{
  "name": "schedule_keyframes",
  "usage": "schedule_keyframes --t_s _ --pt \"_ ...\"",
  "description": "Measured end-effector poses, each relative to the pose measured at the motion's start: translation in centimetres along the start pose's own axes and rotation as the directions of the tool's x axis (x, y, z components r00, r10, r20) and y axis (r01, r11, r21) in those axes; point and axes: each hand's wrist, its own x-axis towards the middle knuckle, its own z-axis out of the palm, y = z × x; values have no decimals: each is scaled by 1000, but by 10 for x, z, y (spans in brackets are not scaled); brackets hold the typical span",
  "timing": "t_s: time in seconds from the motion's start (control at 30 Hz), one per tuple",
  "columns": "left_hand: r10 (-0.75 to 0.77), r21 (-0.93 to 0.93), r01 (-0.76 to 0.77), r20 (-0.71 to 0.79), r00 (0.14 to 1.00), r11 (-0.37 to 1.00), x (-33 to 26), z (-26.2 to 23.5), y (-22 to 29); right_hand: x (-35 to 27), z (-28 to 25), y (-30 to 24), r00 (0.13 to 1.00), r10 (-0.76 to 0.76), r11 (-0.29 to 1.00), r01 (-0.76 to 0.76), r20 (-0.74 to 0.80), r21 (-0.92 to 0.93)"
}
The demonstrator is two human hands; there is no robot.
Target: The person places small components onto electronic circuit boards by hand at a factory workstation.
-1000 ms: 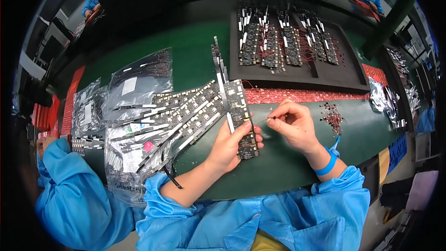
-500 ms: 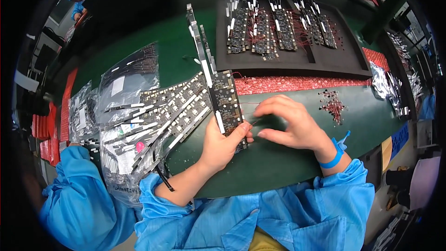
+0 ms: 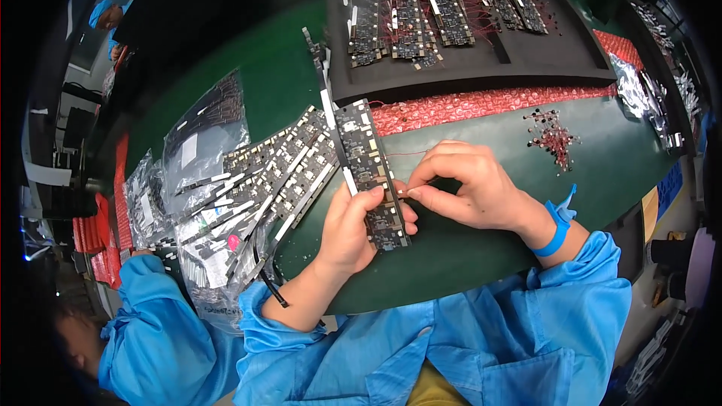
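A long black circuit board (image 3: 359,139) with light-coloured parts and a strip cable along its left side is held tilted over the table. My left hand (image 3: 342,237) grips it near its lower end, thumb on its face. At the board's right edge, my right hand (image 3: 474,184) pinches thumb and forefinger together on the end of a thin red wire; whatever sits at the fingertips is too small to make out. Part of a red wire (image 3: 406,153) runs from the board toward this hand. A blue wrist band (image 3: 558,229) circles my right wrist.
More circuit boards (image 3: 289,162) lie fanned at left beside clear plastic bags (image 3: 207,124). A black foam tray (image 3: 594,71) holds wired boards at the back, behind red bubble wrap (image 3: 466,105). Small red-wired parts (image 3: 553,140) form a pile at right. A co-worker's blue sleeve (image 3: 154,316) is at left.
My right thumb and forefinger, apart before, have come together in a pinch at the board's edge. My left hand keeps its grip on the board. The whole view has shifted slightly.
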Motion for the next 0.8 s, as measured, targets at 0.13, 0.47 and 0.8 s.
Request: schedule_keyframes --t_s 0.13,0.47,0.8 --pt "-114 -37 114 3 993 993 0 -5 -4 -2 3 0 998 -47 999 46 -36 -24" --pt "-100 -67 104 62 993 992 -1 -6 -5 -3 6 3 997 -45 999 42 -67 -34" --pt "-62 2 62 62 996 998 -1 -2 -4 -4 7 3 999 13 1000 -14 -51 -17"
